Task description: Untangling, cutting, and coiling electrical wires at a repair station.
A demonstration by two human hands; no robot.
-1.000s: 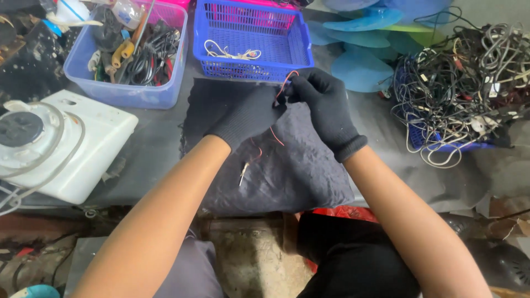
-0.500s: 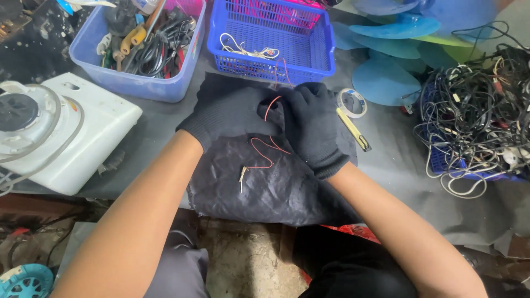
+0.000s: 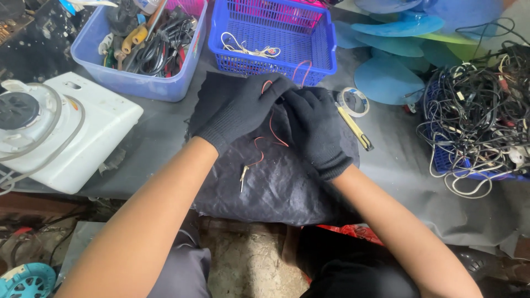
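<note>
— Both of your hands wear black knit gloves and sit close together over the dark cloth. Your left hand (image 3: 243,113) and your right hand (image 3: 314,129) meet at the fingertips, pinched on a thin red wire (image 3: 270,129).

— Where does that wire run?

— It loops up out of your left fingers, drops between your two hands, curls left across the dark crinkled cloth (image 3: 276,187), and ends in a small pale metal tip (image 3: 243,175) lying on the cloth below your left wrist. Whether your right fingers truly clamp the wire or only press against it, I cannot tell; the gloves hide the contact.

— And around your hands?

— Just right of your right hand lies a yellow-and-black utility knife (image 3: 355,128), and beside it a small roll of clear tape (image 3: 353,101). Straight beyond your hands stands a blue plastic mesh basket (image 3: 273,38) with a pale cord coiled inside. Left of that is a lavender plastic tub (image 3: 138,52) full of tools and black cables. Far left you have a white appliance housing (image 3: 66,135) with a round opening. Far right, a tangled heap of black and white cables (image 3: 480,116) fills another blue basket, with blue fan blades (image 3: 397,55) lying behind it.
</note>
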